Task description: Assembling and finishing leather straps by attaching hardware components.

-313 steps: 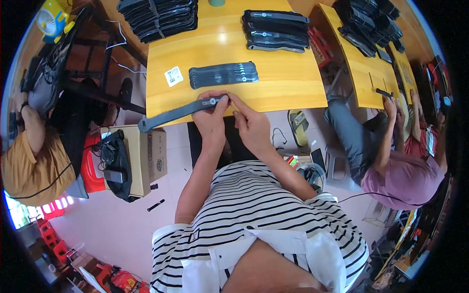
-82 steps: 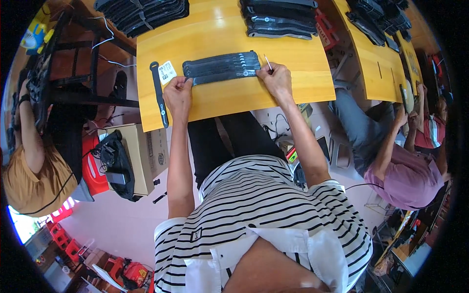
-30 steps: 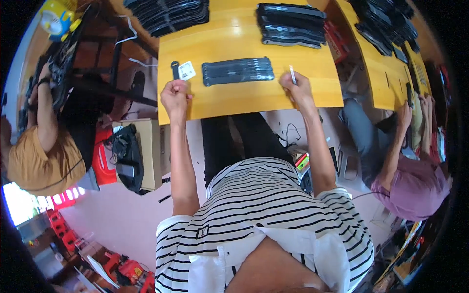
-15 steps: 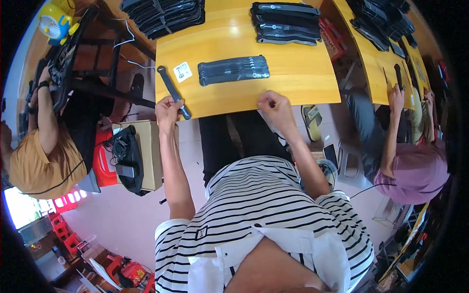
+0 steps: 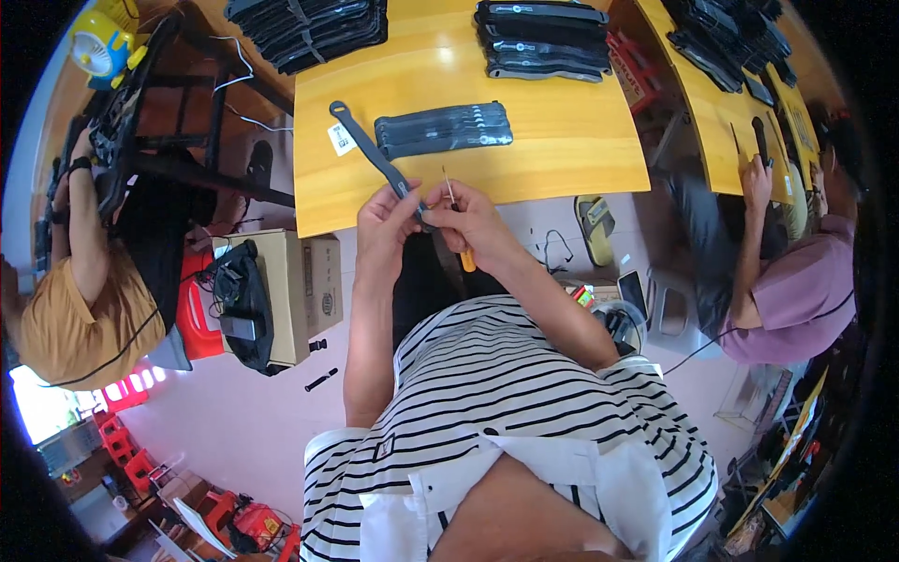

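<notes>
Pinching the black strap at the near edge of the tabletop, I steady its end with the left hand; the right hand meets it, grasping an orange-handled tool turned aside, likely to leave a pinch free. Beyond, the strap slants past a bundle of straps to a white label near the left edge.

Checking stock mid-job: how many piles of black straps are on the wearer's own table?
3: one far-left stack, one far-right stack, and one flat bundle closer in. The held strap isn't counted. More may be hidden beyond the picture's top edge.
</notes>
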Available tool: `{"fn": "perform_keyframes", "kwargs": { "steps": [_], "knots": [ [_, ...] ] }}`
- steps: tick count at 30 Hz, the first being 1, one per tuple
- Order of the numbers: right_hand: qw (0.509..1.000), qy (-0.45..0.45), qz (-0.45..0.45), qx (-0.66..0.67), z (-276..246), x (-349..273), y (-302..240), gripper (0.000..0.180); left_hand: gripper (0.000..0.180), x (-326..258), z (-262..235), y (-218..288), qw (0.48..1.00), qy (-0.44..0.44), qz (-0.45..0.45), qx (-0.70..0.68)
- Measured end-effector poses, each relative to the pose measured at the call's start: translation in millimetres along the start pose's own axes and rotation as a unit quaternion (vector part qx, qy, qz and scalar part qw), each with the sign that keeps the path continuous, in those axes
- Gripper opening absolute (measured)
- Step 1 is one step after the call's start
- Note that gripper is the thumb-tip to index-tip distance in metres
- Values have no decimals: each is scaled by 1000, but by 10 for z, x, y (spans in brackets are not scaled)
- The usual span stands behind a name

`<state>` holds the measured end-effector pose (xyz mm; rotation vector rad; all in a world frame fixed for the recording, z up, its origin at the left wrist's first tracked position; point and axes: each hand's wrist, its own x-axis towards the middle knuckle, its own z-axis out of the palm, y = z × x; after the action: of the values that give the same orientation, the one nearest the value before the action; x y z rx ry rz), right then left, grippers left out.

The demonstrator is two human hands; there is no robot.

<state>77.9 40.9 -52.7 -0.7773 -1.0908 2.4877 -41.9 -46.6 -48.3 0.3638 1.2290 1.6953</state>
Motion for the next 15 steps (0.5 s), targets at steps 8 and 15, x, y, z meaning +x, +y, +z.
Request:
{"fn": "perform_keyframes", "kwargs": {
  "steps": [8, 15],
  "knots": [
    [1000, 14, 11, -18, 40, -116, -156, 18, 22, -40, -55, -3, 998, 12, 2, -68],
    [954, 12, -131, -271, 51, -253, -175, 26, 20, -39, 15, 113, 995, 81, 30, -44]
  ]
}}
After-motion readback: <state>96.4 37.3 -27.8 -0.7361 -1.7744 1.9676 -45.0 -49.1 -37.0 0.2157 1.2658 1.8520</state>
